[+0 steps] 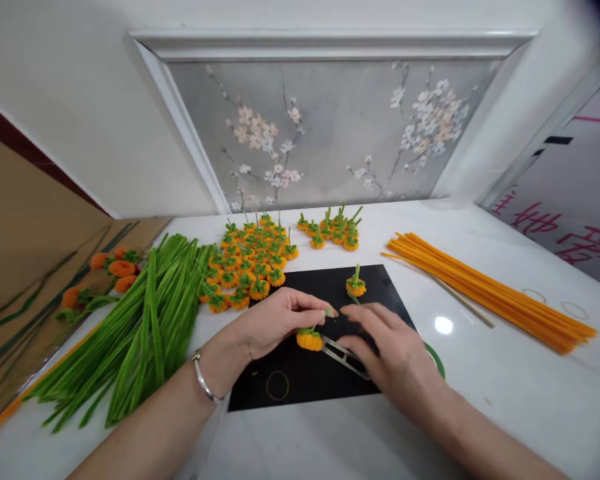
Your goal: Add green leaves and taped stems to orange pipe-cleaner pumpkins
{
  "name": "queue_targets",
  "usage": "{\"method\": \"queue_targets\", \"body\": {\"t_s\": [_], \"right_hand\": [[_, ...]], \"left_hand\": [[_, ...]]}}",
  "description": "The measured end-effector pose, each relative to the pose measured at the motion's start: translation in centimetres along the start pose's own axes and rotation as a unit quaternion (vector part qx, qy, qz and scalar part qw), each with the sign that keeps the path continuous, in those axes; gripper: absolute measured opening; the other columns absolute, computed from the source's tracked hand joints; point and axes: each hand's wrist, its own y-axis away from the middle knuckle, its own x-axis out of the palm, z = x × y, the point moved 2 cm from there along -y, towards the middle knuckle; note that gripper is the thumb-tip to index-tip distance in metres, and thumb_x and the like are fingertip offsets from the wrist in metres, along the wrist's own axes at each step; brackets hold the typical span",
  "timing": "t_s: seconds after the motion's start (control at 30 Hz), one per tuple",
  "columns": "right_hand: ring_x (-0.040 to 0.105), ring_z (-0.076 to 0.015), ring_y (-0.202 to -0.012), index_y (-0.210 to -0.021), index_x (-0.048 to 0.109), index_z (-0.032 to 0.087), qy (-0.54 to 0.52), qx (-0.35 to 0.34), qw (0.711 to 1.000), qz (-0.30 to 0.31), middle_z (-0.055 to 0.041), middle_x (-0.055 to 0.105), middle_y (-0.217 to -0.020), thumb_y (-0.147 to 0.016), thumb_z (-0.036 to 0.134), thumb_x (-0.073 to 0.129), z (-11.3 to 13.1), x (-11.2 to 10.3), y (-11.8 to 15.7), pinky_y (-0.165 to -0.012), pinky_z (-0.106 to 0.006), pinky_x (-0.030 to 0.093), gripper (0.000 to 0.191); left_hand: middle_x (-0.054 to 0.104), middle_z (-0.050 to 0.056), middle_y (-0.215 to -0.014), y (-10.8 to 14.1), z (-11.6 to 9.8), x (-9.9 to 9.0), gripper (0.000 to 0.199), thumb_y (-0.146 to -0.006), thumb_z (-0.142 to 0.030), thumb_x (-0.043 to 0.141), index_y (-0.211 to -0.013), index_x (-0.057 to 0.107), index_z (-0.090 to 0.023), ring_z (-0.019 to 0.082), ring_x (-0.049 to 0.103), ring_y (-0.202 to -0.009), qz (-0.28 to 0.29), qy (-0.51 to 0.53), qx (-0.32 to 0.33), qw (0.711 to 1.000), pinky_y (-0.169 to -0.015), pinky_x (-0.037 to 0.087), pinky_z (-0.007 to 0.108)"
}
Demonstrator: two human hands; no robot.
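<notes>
My left hand (pixel 275 323) pinches the green stem of a small orange chenille pumpkin (pixel 310 341), which hangs just below the fingers. A pale green tip (pixel 329 311) sticks out past the fingertips. My right hand (pixel 393 343) is close by on the right, thumb and fingers apart. Beneath its thumb lies a slotted silver metal tool (pixel 343 355), partly hidden, on a black mat (pixel 310 387). I cannot tell whether the thumb touches it. Behind the right hand, another pumpkin (pixel 356 287) with a green stem rests on the mat.
Many finished pumpkins (pixel 250 260) cluster behind the mat, with a smaller group (pixel 337 230) to their right. Green chenille stems (pixel 150 333) are heaped at left, orange ones (pixel 490 293) at right. Orange pieces (pixel 123 268) lie on cardboard. A framed floral panel (pixel 325 133) backs the table.
</notes>
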Motion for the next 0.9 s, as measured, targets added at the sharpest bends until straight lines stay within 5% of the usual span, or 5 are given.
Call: {"method": "queue_targets", "body": {"t_s": [0.13,0.5,0.67,0.8,0.9], "right_hand": [[0.057,-0.0165,-0.085,-0.105,0.064,0.025,-0.045,-0.052,0.995,-0.071,-0.0081,0.055,-0.109,-0.088,0.008,0.049,-0.6,-1.0,-0.2,-0.073,-0.031,0.049,0.028],[0.058,-0.0157,-0.077,-0.083,0.065,0.02,-0.012,-0.101,0.994,-0.044,-0.0054,0.064,-0.087,-0.089,0.011,0.048,0.0,-1.3,-0.8,-0.07,-0.031,0.039,0.02],[0.059,-0.0159,-0.079,-0.083,0.062,0.02,-0.036,-0.097,0.994,-0.034,-0.0044,0.065,-0.084,-0.091,0.013,0.045,-0.2,-1.2,-0.7,-0.07,-0.03,0.038,0.021],[0.059,-0.0142,-0.076,-0.087,0.058,0.021,-0.122,0.007,0.992,-0.033,-0.0031,0.063,-0.083,-0.092,0.017,0.042,-0.7,-1.5,-0.6,-0.068,-0.026,0.042,0.017],[0.056,-0.0122,-0.059,-0.094,0.053,0.02,-0.187,0.134,0.973,0.033,0.0006,0.059,-0.069,-0.096,0.026,0.034,-1.1,-1.3,-0.7,-0.057,-0.023,0.043,0.021]], "left_hand": [[0.07,0.004,-0.074,0.0,0.2,0.8,0.017,-0.07,-0.019,0.071,-0.085,0.075,-0.013,0.01,0.056,-0.066,0.019,-0.006,0.0,1.0,-0.066,0.043,0.022],[0.067,0.001,-0.07,0.2,0.9,1.8,0.015,-0.071,-0.02,0.067,-0.083,0.075,-0.014,0.009,0.052,-0.062,0.053,-0.085,0.017,0.995,-0.064,0.041,0.022],[0.065,0.001,-0.068,0.1,0.6,2.1,0.015,-0.071,-0.021,0.064,-0.08,0.073,-0.012,0.01,0.052,-0.061,-0.007,-0.155,0.044,0.987,-0.061,0.041,0.021],[0.067,0.003,-0.071,0.1,0.2,2.1,0.016,-0.071,-0.022,0.063,-0.079,0.072,-0.01,0.011,0.055,-0.063,-0.059,-0.159,0.059,0.984,-0.063,0.043,0.022],[0.066,0.002,-0.069,0.2,0.2,2.3,0.016,-0.073,-0.023,0.061,-0.079,0.071,-0.012,0.011,0.054,-0.062,-0.057,-0.204,0.085,0.974,-0.061,0.042,0.022]]}}
